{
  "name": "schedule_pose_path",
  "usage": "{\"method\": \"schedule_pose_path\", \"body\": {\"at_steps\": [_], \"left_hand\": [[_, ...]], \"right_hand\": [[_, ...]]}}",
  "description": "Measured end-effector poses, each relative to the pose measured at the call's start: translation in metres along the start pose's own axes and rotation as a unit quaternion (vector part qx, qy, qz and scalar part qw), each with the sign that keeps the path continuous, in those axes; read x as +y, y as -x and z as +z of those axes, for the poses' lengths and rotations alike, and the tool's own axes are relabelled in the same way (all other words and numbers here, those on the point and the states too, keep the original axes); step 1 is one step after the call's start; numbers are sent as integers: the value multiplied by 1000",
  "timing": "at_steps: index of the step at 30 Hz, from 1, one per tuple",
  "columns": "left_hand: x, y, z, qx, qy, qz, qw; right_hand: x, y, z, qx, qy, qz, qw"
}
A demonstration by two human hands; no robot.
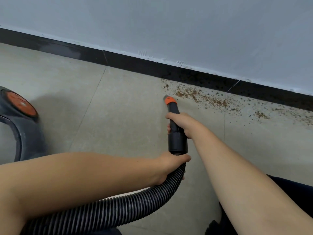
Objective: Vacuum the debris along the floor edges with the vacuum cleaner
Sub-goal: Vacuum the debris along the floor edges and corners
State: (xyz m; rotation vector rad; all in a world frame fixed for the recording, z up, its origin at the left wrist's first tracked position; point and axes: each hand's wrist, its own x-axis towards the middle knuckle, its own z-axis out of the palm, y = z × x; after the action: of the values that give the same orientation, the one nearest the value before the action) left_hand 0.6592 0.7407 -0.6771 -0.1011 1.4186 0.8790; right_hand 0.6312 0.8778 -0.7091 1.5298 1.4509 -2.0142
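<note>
The black vacuum nozzle [171, 103], with an orange collar near its tip, points at the floor just left of a band of brown debris [208, 100] lying along the dark skirting board [186, 74]. My right hand [182, 124] grips the nozzle tube partway down. My left hand [171, 165] holds the ribbed black hose [118, 207] right below the tube's black cuff. The vacuum cleaner body [18, 119], dark grey with an orange disc, stands on the floor at the left edge of view.
A pale wall [169, 22] rises behind the skirting. The beige tiled floor [118, 107] runs left of the nozzle. More scattered crumbs [274, 114] continue to the right along the edge. Dark clothing [288, 192] shows at the lower right.
</note>
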Motion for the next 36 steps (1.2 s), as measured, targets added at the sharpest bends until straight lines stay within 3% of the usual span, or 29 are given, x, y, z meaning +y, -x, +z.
{"method": "schedule_pose_path", "body": {"at_steps": [3,6,16,30,36], "left_hand": [[-1,-1,-13,35,16,6,999],[3,-4,-22,39,5,6,999],[19,-17,12,-61,-85,5,994],[15,-22,-3,21,4,25,999],[22,-27,-9,23,-12,25,999]], "right_hand": [[-4,-6,20,-27,9,-10,1000],[-7,-12,23,-3,-12,-22,1000],[13,-13,-54,120,-107,-2,987],[-13,-21,-8,-4,-34,-22,999],[-15,-26,-12,11,-66,-24,997]]}}
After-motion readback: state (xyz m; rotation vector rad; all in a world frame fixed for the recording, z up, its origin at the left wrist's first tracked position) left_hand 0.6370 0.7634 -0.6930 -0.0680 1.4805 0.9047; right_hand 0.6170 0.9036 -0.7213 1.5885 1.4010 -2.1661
